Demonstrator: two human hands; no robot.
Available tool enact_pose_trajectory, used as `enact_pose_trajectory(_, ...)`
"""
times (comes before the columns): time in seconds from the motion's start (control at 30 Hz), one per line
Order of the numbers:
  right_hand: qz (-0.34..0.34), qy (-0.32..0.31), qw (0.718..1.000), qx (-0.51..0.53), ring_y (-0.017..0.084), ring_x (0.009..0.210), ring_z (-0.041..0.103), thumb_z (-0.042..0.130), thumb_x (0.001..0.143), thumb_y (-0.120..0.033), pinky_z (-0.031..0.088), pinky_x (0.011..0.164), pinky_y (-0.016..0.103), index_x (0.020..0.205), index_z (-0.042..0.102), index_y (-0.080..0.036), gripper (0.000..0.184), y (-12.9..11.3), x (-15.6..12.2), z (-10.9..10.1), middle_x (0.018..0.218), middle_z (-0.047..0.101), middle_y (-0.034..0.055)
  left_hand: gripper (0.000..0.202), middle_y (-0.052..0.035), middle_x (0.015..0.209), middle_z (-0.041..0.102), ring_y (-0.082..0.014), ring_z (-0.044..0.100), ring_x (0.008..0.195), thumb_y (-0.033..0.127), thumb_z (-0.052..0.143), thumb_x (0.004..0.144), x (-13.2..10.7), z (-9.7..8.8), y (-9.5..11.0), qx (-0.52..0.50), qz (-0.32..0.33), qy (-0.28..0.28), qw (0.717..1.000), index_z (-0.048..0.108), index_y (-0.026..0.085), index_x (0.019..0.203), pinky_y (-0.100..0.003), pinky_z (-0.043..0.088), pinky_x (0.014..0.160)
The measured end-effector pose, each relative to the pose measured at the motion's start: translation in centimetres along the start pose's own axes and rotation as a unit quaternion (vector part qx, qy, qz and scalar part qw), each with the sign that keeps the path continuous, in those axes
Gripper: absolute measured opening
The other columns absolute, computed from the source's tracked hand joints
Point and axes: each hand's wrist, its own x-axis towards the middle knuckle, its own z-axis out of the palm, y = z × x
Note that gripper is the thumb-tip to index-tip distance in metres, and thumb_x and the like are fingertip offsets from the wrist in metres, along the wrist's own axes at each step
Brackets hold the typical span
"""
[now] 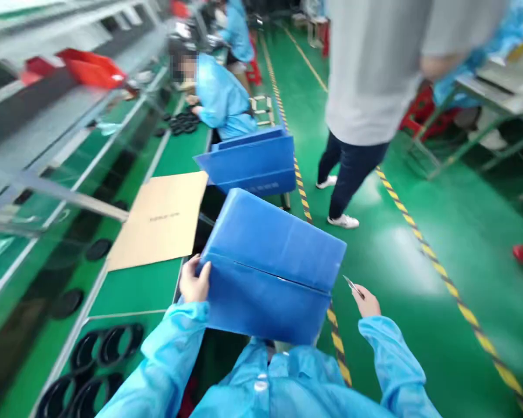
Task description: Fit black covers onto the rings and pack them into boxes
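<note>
My left hand point(194, 282) grips the near left edge of a blue corrugated plastic box point(272, 255) that sits tilted in front of my chest. My right hand point(366, 301) hovers just off the box's right corner, fingers pinched on thin metal tweezers point(353, 285) that point up and left. Both arms wear light blue sleeves.
A brown cardboard sheet point(161, 219) lies on the green workbench point(139, 287) to the left, with black rings point(91, 366) near me. A second blue box point(253, 159) stands ahead. A seated co-worker in blue point(222, 98) works further along. A person in grey point(366, 104) stands in the aisle.
</note>
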Motion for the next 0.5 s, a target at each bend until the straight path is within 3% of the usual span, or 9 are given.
enact_pose_trajectory(0.07, -0.131, -0.008, 0.991, 0.011, 0.027, 0.098, 0.069, 0.044, 0.086, -0.052, 0.055, 0.091, 0.042, 0.101, 0.074, -0.018, 0.048, -8.7, 2.9, -0.3, 0.105, 0.075, 0.0118, 0.039, -0.0123, 0.121, 0.067, -0.0281, 0.063, 0.115, 0.049, 0.061, 0.082, -1.0, -0.5, -0.3, -0.027, 0.005, -0.011, 1.0, 0.063, 0.018, 0.107, -0.049, 0.046, 0.107)
enact_pose_trajectory(0.13, -0.306, -0.048, 0.951, 0.019, 0.025, 0.104, 0.066, 0.045, 0.093, -0.049, 0.05, 0.098, 0.041, 0.109, 0.073, -0.021, 0.043, -19.1, 3.8, 0.6, 0.11, 0.073, 0.0102, 0.034, -0.0124, 0.122, 0.067, -0.0278, 0.061, 0.118, 0.044, 0.057, 0.087, -1.8, -1.2, -0.6, -0.05, 0.014, -0.022, 0.998, 0.064, 0.019, 0.108, -0.049, 0.045, 0.109)
enact_pose_trajectory(0.2, -0.472, -0.111, 0.874, -0.033, 0.022, 0.102, 0.064, 0.045, 0.099, -0.041, 0.047, 0.099, 0.04, 0.111, 0.072, -0.025, 0.034, -29.6, 2.5, 2.6, 0.11, 0.073, 0.0076, 0.03, -0.0119, 0.121, 0.067, -0.0273, 0.061, 0.118, 0.039, 0.055, 0.09, -2.6, -1.8, -0.9, -0.069, 0.02, -0.028, 0.997, 0.065, 0.019, 0.109, -0.05, 0.046, 0.108)
enact_pose_trajectory(0.3, -0.612, -0.174, 0.744, -0.201, 0.019, 0.095, 0.059, 0.045, 0.101, -0.031, 0.032, 0.111, 0.044, 0.107, 0.073, -0.029, 0.029, -41.8, -1.0, 7.1, 0.099, 0.072, 0.004, 0.027, -0.0117, 0.121, 0.064, -0.0258, 0.061, 0.117, 0.031, 0.052, 0.093, -3.8, -2.5, -1.4, -0.104, 0.019, -0.041, 0.994, 0.064, 0.02, 0.113, -0.049, 0.048, 0.106)
enact_pose_trajectory(0.4, -0.655, -0.215, 0.626, -0.364, 0.02, 0.091, 0.054, 0.042, 0.1, -0.02, 0.016, 0.118, 0.049, 0.102, 0.075, -0.028, 0.034, -48.6, -3.9, 11.6, 0.088, 0.068, 0.0043, 0.025, -0.0126, 0.12, 0.062, -0.0253, 0.059, 0.12, 0.023, 0.048, 0.094, -4.7, -3.0, -1.7, -0.15, 0.019, -0.043, 0.988, 0.061, 0.019, 0.115, -0.049, 0.049, 0.105)
enact_pose_trajectory(0.5, -0.657, -0.239, 0.545, -0.464, 0.02, 0.089, 0.051, 0.043, 0.093, -0.01, 0.012, 0.119, 0.05, 0.098, 0.076, -0.026, 0.036, -51.5, -5.2, 14.5, 0.085, 0.065, 0.0052, 0.023, -0.0137, 0.122, 0.061, -0.0259, 0.056, 0.123, 0.018, 0.046, 0.095, -4.9, -3.4, -1.9, -0.191, 0.023, -0.046, 0.98, 0.058, 0.019, 0.114, -0.051, 0.048, 0.106)
